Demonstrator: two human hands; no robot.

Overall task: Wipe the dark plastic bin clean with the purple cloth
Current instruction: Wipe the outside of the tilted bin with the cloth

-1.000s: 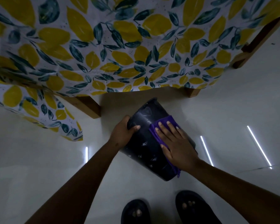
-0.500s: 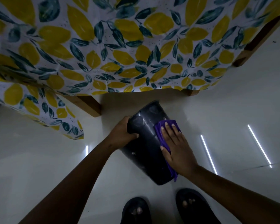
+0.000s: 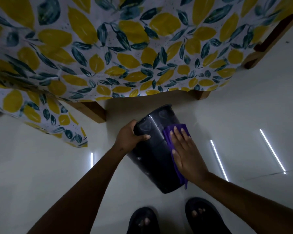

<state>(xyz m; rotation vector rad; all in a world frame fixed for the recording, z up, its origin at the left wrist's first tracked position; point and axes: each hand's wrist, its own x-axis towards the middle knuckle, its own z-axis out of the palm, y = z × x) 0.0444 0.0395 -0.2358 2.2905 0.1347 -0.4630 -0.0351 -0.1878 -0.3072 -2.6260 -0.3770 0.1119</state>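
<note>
Since a second ago the right hand (image 3: 187, 153) has slid along the side of the dark plastic bin (image 3: 155, 154) toward its far end, so its fingertips now lie close to the rim, and the bin has turned slightly in the grip. Nearest, at the bottom edge, two feet in dark sandals (image 3: 172, 218) stand on the pale glossy floor (image 3: 41, 174). Just beyond them the bin is held tilted above the floor, its closed end toward the feet and its open rim pointing away. That right hand lies flat with fingers spread, pressing the purple cloth (image 3: 175, 130) against the bin's right side; the cloth shows beyond the fingertips and hangs below the wrist. At the bin's left, the left hand (image 3: 130, 136) is curled around the wall near the rim, thumb across the outside. Thin bright light streaks (image 3: 218, 160) reflect on the floor to the right and left. Farther off, a wooden table leg (image 3: 91, 110) stands behind the bin, and a cloth printed with yellow lemons and dark leaves (image 3: 125, 56) drapes across the far side.
</note>
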